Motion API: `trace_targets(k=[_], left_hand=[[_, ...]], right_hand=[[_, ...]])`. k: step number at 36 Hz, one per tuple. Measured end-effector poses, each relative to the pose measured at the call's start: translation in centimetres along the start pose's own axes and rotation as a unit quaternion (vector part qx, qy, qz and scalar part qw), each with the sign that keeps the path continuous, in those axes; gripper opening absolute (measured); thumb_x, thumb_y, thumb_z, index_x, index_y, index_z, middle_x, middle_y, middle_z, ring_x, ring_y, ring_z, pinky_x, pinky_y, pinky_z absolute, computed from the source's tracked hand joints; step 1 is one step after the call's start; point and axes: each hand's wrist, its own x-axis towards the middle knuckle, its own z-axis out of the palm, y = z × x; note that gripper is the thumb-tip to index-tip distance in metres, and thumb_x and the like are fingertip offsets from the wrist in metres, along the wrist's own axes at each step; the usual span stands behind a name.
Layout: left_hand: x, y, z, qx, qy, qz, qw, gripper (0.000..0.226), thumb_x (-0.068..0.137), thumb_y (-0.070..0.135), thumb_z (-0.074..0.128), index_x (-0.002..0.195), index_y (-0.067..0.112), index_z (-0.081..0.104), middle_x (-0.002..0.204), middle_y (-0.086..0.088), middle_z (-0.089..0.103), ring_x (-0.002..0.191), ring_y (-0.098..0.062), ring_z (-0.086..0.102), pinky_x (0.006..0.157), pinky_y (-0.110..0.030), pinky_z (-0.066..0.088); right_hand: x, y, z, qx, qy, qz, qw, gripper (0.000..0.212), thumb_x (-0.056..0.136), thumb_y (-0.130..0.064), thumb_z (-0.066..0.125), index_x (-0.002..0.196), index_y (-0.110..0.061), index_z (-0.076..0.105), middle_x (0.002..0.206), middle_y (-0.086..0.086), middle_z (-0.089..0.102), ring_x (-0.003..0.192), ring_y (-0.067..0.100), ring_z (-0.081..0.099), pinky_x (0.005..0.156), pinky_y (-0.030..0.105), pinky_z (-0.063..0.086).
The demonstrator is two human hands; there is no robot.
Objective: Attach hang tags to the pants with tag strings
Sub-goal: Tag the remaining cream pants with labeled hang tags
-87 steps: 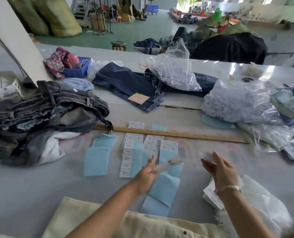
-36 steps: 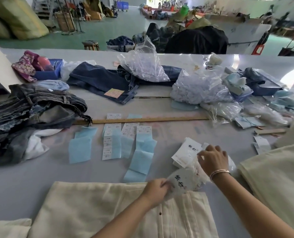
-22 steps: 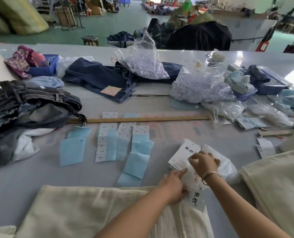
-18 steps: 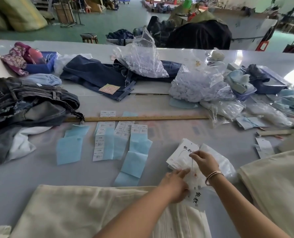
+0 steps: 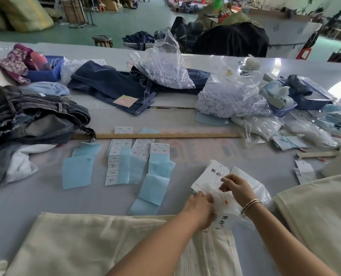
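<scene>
Cream pants [image 5: 98,246] lie flat at the near edge of the table. My left hand [image 5: 200,211] holds a white hang tag [image 5: 222,221] with black characters against their waistband. My right hand [image 5: 235,188] pinches a thin tag string [image 5: 224,193] with a small orange end just above that tag. A stack of white hang tags [image 5: 211,177] lies under my right hand, partly inside a clear plastic bag [image 5: 259,194].
Blue paper slips and white size stickers [image 5: 137,162] lie spread ahead of the pants. A wooden ruler [image 5: 165,135] crosses the table. Dark jeans pile [image 5: 30,118] at left, bags of white fasteners [image 5: 231,100] at right, more cream fabric [image 5: 321,212] at near right.
The tag has come down onto the pants' waistband under my left hand. My right hand moved from the tag stack to pinching the string above the tag.
</scene>
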Motion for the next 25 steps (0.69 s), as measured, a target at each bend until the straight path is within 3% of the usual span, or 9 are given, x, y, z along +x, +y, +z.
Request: trace_targets(k=[2,4,7,10,14,17,19,22,25], left_hand=[[-0.2,-0.1,0.1,-0.024,-0.004,-0.015,1.000,0.039,0.097,0.030,0.049,0.129,0.009,0.057,0.143,-0.007,0.039,0.129,-0.033,0.032,0.105,-0.037,0.029],[-0.3,-0.1,0.3,-0.067,-0.007,-0.043,0.997,0.045,0.096,0.030,0.052,0.137,0.013,0.048,0.143,-0.008,0.038,0.129,-0.033,0.035,0.106,-0.035,0.029],[-0.1,-0.1,0.7,-0.108,-0.014,-0.082,0.991,0.053,0.093,0.034,0.055,0.142,0.023,0.039,0.144,-0.010,0.037,0.129,-0.037,0.037,0.109,-0.037,0.029],[0.0,0.0,0.9,-0.125,-0.021,-0.095,0.987,0.054,0.093,0.034,0.056,0.143,0.024,0.038,0.144,-0.010,0.036,0.130,-0.037,0.036,0.110,-0.037,0.030],[0.0,0.1,0.8,-0.104,-0.015,-0.082,0.991,0.053,0.096,0.033,0.052,0.144,0.017,0.037,0.146,-0.010,0.035,0.131,-0.035,0.035,0.108,-0.036,0.028],[0.1,0.1,1.1,-0.116,-0.022,-0.092,0.989,0.053,0.095,0.034,0.053,0.144,0.020,0.037,0.144,-0.013,0.037,0.130,-0.036,0.037,0.108,-0.038,0.030],[0.1,0.1,1.4,-0.133,-0.022,-0.100,0.986,0.053,0.094,0.035,0.055,0.143,0.023,0.038,0.142,-0.012,0.039,0.130,-0.036,0.038,0.109,-0.038,0.031],[0.2,-0.1,1.6,-0.149,-0.016,-0.107,0.983,0.054,0.093,0.035,0.056,0.143,0.024,0.038,0.142,-0.011,0.041,0.130,-0.035,0.040,0.108,-0.039,0.034],[0.4,-0.1,1.4,-0.149,-0.010,-0.111,0.983,0.054,0.092,0.035,0.056,0.143,0.024,0.039,0.140,-0.011,0.045,0.128,-0.037,0.044,0.105,-0.038,0.037]], right_hand=[[0.0,0.1,0.1,-0.098,0.007,-0.017,0.995,0.005,0.090,-0.002,0.057,0.091,-0.007,0.057,0.067,0.005,0.065,0.070,0.028,0.060,0.078,0.040,0.048],[-0.1,0.5,0.1,-0.212,0.028,-0.044,0.976,0.018,0.086,0.000,0.057,0.098,-0.013,0.053,0.079,0.004,0.065,0.076,0.029,0.062,0.084,0.042,0.047],[-0.4,0.7,0.2,-0.362,0.032,-0.118,0.924,0.024,0.083,0.000,0.054,0.097,-0.018,0.062,0.101,0.000,0.064,0.090,0.024,0.061,0.088,0.032,0.035],[-0.5,1.1,0.4,-0.486,-0.014,-0.143,0.862,0.022,0.086,-0.018,0.056,0.094,-0.031,0.072,0.124,-0.006,0.054,0.112,0.017,0.054,0.088,0.030,0.025],[-0.8,1.5,0.6,-0.556,-0.034,-0.131,0.820,0.027,0.086,-0.050,0.052,0.102,-0.037,0.069,0.130,-0.011,0.049,0.120,0.015,0.045,0.098,0.034,0.026],[-0.7,1.6,0.5,-0.580,-0.047,-0.136,0.802,0.029,0.089,-0.050,0.050,0.104,-0.033,0.068,0.128,-0.010,0.051,0.119,0.015,0.046,0.098,0.033,0.028],[-0.7,1.6,0.5,-0.544,-0.030,-0.145,0.826,0.023,0.091,-0.041,0.053,0.099,-0.028,0.070,0.121,-0.008,0.057,0.114,0.015,0.051,0.095,0.031,0.029],[-0.9,1.1,0.2,-0.377,0.015,-0.117,0.919,0.014,0.085,-0.026,0.069,0.085,-0.013,0.075,0.105,0.001,0.066,0.097,0.021,0.061,0.089,0.033,0.039],[-1.2,0.6,-0.3,-0.293,0.012,-0.092,0.952,0.014,0.080,-0.017,0.075,0.076,-0.004,0.074,0.099,0.005,0.067,0.088,0.023,0.061,0.085,0.033,0.043]])
